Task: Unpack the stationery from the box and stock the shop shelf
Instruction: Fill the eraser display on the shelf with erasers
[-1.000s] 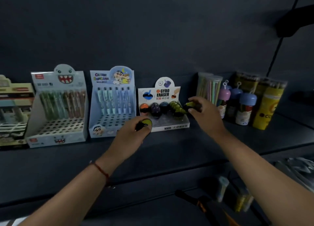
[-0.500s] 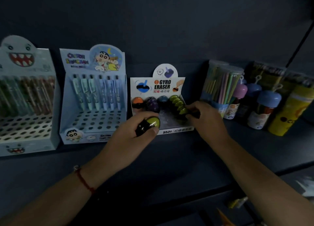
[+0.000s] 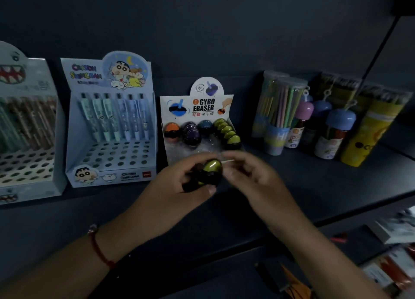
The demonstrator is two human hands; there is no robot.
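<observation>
My left hand (image 3: 177, 191) holds green-and-black gyro erasers (image 3: 208, 172) just in front of the white Gyro Eraser display box (image 3: 202, 105) on the dark shelf (image 3: 314, 182). My right hand (image 3: 249, 177) is blurred, its fingertips at the right side of the top eraser; whether it grips it is unclear. Inside the box sit an orange eraser (image 3: 171, 130), purple ones (image 3: 192, 133), a blue one (image 3: 205, 126) and a row of several green ones (image 3: 228, 132).
Left of the eraser box stand a cartoon pen display (image 3: 112, 123) and a shark-face pen display (image 3: 24, 128). To the right are tubes of pencils (image 3: 278, 114), capped bottles (image 3: 334, 132) and a yellow tube (image 3: 368, 132). Packets lie on the lower shelf (image 3: 395, 253).
My right hand has left the green row in the box and come back to the erasers in my left hand. The view has moved closer.
</observation>
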